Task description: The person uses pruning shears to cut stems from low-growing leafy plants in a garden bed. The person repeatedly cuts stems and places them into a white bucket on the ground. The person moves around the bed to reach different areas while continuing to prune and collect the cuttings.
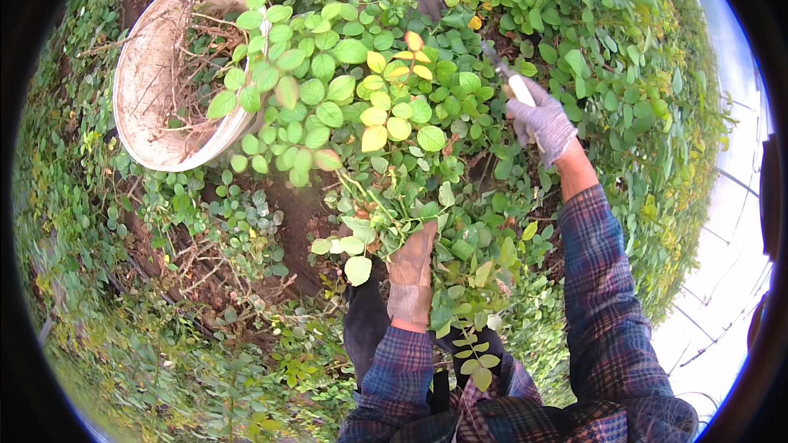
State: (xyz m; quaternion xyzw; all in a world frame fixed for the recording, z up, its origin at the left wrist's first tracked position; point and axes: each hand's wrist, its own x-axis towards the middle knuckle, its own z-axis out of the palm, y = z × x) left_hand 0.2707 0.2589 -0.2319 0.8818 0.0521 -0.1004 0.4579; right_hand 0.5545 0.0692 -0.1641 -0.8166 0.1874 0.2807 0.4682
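My left hand point(412, 262), in a brownish work glove, is closed round a bunch of leafy green stems point(373, 207) in front of my body. Bare, pale stem ends stick out above the fist, and leaves hang down on its right side. To the upper right, my right hand point(545, 125) wears a greyish knit glove. It grips pruning shears point(520, 90) by their pale handles. Their dark blades point up and left toward the foliage, and whether they touch a stem I cannot tell.
A dirty white bucket point(135, 107) stands tilted at the upper left, with dry twigs point(215, 53) inside. Green and yellowing rose-like leaves point(398, 127) spread between it and my right hand. Dense bushes surround me over brown soil point(300, 221). Pale sheeting point(726, 238) lies along the right edge.
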